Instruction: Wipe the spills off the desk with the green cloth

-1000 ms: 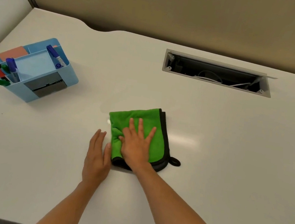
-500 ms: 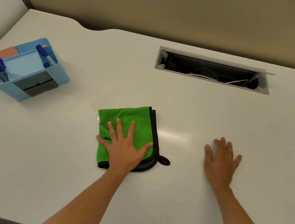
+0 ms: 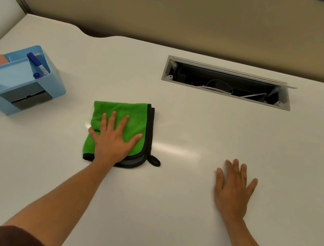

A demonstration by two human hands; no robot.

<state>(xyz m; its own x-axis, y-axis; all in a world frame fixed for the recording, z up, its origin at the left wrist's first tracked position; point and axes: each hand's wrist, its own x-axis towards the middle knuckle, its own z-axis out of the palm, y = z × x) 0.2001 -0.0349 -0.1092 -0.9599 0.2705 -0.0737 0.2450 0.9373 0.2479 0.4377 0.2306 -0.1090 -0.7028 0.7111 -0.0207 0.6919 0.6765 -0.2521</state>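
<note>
The left hand (image 3: 113,141) lay flat, fingers spread, pressing on the lower half of the folded green cloth (image 3: 123,117) left of centre on the desk (image 3: 197,132). The right hand (image 3: 233,189) rested open, palm down, well apart at lower right.

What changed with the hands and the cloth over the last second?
The hands swapped. The right hand came off the cloth and moved right, flat on the bare desk. The left hand, earlier beside the cloth, now presses on it, fingers spread. The cloth stays folded in place; the blue organizer did not move.
</note>
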